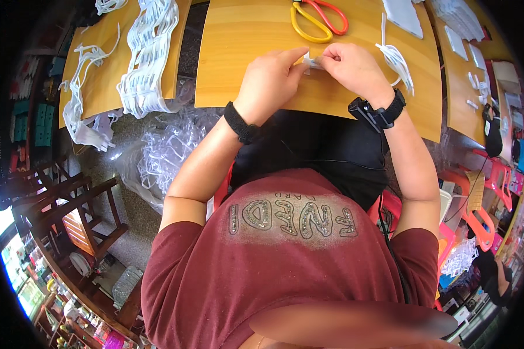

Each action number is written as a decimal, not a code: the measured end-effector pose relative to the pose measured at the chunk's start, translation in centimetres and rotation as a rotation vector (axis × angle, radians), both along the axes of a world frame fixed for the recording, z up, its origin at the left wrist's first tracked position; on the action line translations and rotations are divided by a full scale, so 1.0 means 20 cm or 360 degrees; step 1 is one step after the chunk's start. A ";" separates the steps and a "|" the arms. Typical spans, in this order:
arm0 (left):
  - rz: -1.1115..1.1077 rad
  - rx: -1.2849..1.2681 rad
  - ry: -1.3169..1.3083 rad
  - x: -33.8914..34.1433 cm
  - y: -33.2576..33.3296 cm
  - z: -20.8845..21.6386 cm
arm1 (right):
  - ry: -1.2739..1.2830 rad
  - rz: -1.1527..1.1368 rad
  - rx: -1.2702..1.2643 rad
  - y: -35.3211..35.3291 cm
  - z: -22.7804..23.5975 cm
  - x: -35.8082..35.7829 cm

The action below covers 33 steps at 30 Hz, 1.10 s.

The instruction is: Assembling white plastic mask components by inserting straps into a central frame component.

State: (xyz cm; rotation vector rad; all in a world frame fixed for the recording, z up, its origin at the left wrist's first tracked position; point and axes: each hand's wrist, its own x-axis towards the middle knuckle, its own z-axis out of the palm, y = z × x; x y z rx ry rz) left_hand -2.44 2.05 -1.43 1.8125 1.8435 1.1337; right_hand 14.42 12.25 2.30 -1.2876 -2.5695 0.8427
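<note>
Bag [135,174], clear plastic, on floor [138,224] at left, holds tangled white strands [172,148]. Left hand [272,78] and right hand [355,71]: each grip pinches small white strip [310,62] over counter [244,35], near red-and-yellow-handled scissors [328,33].

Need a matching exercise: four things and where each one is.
1. red-and-yellow handles
2. small white piece
3. short white cord bunch
4. long white cord bundle

A. on the left table
B. between left hand and right hand
C. on the main table, beyond both hands
D. right of the right hand

Pairs: 1-C; 2-B; 3-D; 4-A
</note>
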 end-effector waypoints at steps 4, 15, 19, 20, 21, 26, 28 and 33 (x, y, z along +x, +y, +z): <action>-0.0096 0.0065 0.0066 0.00 0.03 -0.02 | 0.0013 -0.0021 0.0009 0.00 0.00 0.01; -0.0082 -0.0003 0.0003 0.00 0.03 -0.01 | 0.0222 -0.0251 -0.0575 0.10 0.05 0.33; -0.0071 -0.0033 -0.0015 0.00 0.03 -0.01 | 0.0215 -0.0311 -0.0574 0.10 0.02 0.35; -0.0064 -0.0056 -0.0011 0.00 0.03 -0.01 | 0.0216 -0.0315 -0.0574 0.10 0.02 0.36; -0.0068 -0.0056 -0.0010 0.00 0.03 -0.02 | 0.0193 -0.0323 -0.0556 0.10 0.03 0.35; -0.0075 -0.0058 -0.0032 0.00 0.03 -0.02 | 0.0169 -0.0340 -0.0526 0.08 0.02 0.35; -0.0076 -0.0043 -0.0019 -0.01 0.03 -0.03 | 0.0148 -0.0347 -0.0462 0.07 0.02 0.34; -0.0087 -0.0023 0.0002 0.00 0.04 -0.01 | 0.0195 -0.0396 -0.0511 0.06 0.00 0.37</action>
